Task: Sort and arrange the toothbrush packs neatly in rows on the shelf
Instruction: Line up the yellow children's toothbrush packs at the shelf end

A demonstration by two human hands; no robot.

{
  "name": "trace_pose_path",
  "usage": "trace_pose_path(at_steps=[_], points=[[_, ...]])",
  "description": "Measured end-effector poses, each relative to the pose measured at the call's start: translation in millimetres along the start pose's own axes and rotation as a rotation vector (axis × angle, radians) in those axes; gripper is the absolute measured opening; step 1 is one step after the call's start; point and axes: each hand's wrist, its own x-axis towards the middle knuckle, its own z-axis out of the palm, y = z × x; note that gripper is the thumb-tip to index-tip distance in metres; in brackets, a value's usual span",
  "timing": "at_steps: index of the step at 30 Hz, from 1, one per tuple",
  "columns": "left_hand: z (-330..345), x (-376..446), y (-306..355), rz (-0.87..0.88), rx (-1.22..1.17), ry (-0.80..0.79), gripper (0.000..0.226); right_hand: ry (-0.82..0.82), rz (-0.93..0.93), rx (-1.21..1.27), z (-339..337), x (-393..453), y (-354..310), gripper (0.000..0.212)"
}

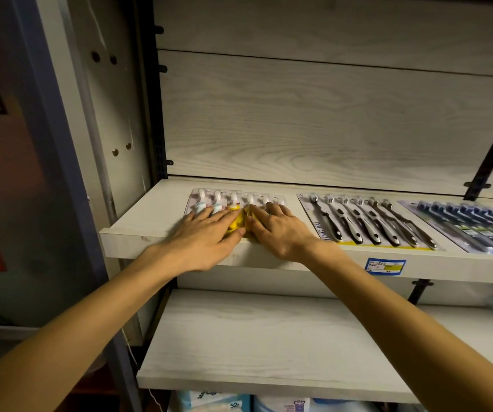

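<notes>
A blister pack of small children's toothbrushes point(239, 200), pale with blue and yellow handles, lies flat at the left of the white shelf point(150, 221). My left hand point(206, 233) and my right hand point(275, 230) both rest flat on top of it, fingers straight and spread, thumbs nearly touching over the yellow handles. To its right lies a pack of black-and-silver toothbrushes point(367, 221), and further right a dark blue pack point(471, 227) cut off by the frame edge. All three packs lie side by side in one row.
A blue price label point(385, 266) is stuck on the shelf's front edge. Below is another white shelf point(269, 337), and under that boxed goods point(239, 404). A grey upright panel point(114, 114) bounds the shelf on the left; black brackets point(489, 150) stand at the right.
</notes>
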Motion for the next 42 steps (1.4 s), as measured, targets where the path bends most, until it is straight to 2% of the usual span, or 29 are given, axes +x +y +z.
trace_pose_path(at_steps=[4, 7, 13, 18, 22, 28, 31, 33, 35, 38, 40, 42], points=[[1, -10, -2, 0.013, 0.034, -0.004, 0.08, -0.029, 0.009, -0.024, 1, -1, -2, 0.064], [4, -18, 2, 0.013, 0.072, 0.027, 0.078, -0.03, -0.001, -0.035, 2, -2, -2, 0.064], [-3, -23, 6, 0.014, 0.071, 0.054, 0.079, 0.012, 0.021, 0.091, 1, -6, -1, 0.064], [-9, -24, 5, -0.013, -0.016, 0.091, 0.077, 0.124, 0.043, 0.268, -3, -11, -1, 0.065], [-5, -28, -4, 0.056, 0.004, 0.098, 0.077, 0.076, -0.024, 0.169, -3, -15, -4, 0.067], [-5, -29, -13, 0.081, -0.081, 0.215, 0.072, 0.05, -0.065, 0.203, -12, -19, 3, 0.063], [-6, -23, -12, 0.004, -0.066, 0.364, 0.062, 0.047, -0.072, 0.275, -16, -19, 11, 0.061], [-8, -14, -13, -0.068, -0.05, 0.429, 0.063, 0.069, -0.056, 0.333, -17, -17, 15, 0.061], [-11, -1, -18, -0.148, -0.1, 0.344, 0.068, 0.106, -0.026, 0.345, -16, -14, 19, 0.063], [-10, 17, -26, -0.19, -0.181, 0.044, 0.086, 0.133, 0.062, 0.336, -13, -7, 22, 0.07], [-8, 25, -29, -0.189, -0.166, -0.071, 0.097, 0.09, 0.115, 0.354, -14, -3, 24, 0.073], [-8, 28, -33, -0.181, -0.16, -0.122, 0.106, -0.01, 0.104, 0.288, -16, -2, 27, 0.067]])
